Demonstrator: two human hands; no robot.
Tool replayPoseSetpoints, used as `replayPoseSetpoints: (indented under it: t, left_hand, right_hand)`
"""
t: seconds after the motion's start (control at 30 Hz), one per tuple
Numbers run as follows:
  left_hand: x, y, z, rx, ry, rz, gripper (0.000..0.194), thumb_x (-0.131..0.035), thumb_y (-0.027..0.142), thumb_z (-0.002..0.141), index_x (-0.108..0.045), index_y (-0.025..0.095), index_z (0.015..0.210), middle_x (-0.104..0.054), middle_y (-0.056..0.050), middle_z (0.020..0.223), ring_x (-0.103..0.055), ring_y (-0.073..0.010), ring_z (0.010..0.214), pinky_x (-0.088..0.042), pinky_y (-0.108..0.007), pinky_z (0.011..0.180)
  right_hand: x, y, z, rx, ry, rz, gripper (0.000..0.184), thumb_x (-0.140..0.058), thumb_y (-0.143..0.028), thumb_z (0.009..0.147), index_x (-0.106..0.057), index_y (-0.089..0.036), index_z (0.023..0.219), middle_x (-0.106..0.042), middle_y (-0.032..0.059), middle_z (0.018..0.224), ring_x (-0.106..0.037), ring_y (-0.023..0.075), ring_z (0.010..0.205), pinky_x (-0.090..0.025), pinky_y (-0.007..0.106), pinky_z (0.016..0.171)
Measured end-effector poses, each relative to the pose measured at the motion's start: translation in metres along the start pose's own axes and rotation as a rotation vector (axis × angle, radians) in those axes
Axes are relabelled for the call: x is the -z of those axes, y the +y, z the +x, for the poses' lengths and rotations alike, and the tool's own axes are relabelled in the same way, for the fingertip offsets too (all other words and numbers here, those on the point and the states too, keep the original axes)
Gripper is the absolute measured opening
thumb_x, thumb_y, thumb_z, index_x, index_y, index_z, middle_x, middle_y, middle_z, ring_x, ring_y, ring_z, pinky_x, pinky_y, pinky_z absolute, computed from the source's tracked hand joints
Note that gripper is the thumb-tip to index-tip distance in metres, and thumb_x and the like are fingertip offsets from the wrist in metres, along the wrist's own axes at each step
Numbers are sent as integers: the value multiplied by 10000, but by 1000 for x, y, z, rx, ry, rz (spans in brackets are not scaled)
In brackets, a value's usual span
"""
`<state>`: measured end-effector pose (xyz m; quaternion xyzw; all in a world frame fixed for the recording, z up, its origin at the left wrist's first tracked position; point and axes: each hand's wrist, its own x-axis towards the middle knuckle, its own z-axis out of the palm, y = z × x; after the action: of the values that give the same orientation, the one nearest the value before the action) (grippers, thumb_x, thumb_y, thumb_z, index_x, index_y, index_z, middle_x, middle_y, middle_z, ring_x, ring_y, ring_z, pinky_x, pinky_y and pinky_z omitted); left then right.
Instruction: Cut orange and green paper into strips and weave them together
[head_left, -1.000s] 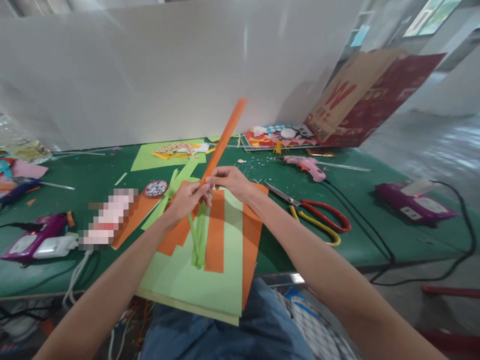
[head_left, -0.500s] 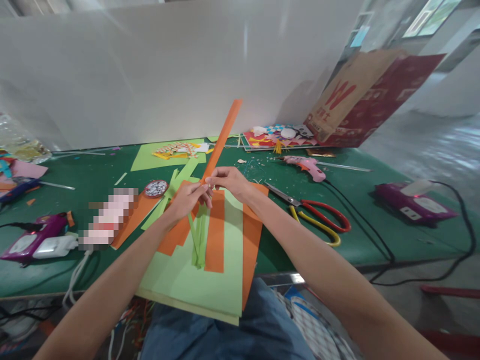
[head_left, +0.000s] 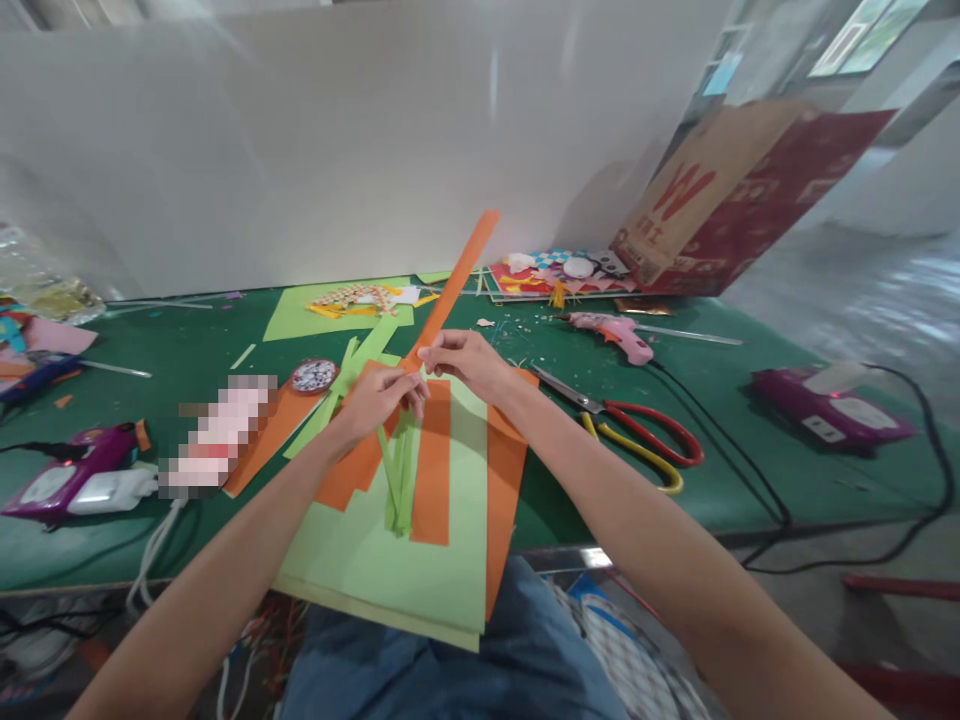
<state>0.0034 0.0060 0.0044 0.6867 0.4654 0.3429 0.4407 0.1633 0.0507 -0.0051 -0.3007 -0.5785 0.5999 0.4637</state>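
A window (head_left: pixel 874 35) is glowing at upper right; glare is streaking the pale panel (head_left: pixel 337 150), and shadow is falling beside the paper bag (head_left: pixel 720 200). Wide-angle distortion is stretching the edges; pixelation is masking one object (head_left: pixel 219 438).

Scissors (head_left: pixel 598 406) rightward, free air above

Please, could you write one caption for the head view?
Left hand and right hand hold an orange strip over green paper, scissors nearby.

Scissors (head_left: pixel 595 405) lie right of the paper sheets (head_left: pixel 442 582), before a glue gun (head_left: pixel 611 333).
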Motion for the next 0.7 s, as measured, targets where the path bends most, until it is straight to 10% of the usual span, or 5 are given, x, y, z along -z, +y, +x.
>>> replayPoseSetpoints:
  t: [0.7]
  left_hand:
    - [3, 0, -1, -27, -25, 52, 326, -425, 327, 864, -583, 169, 626, -636, -7, 540, -584, -140, 592, -436, -268, 689]
  right_hand:
    - [2, -2, 0, -55, -7, 10, 295, -767, -364, 558, -543, -173, 529, -545, -38, 528, -475, 73, 530, -387, 262, 601]
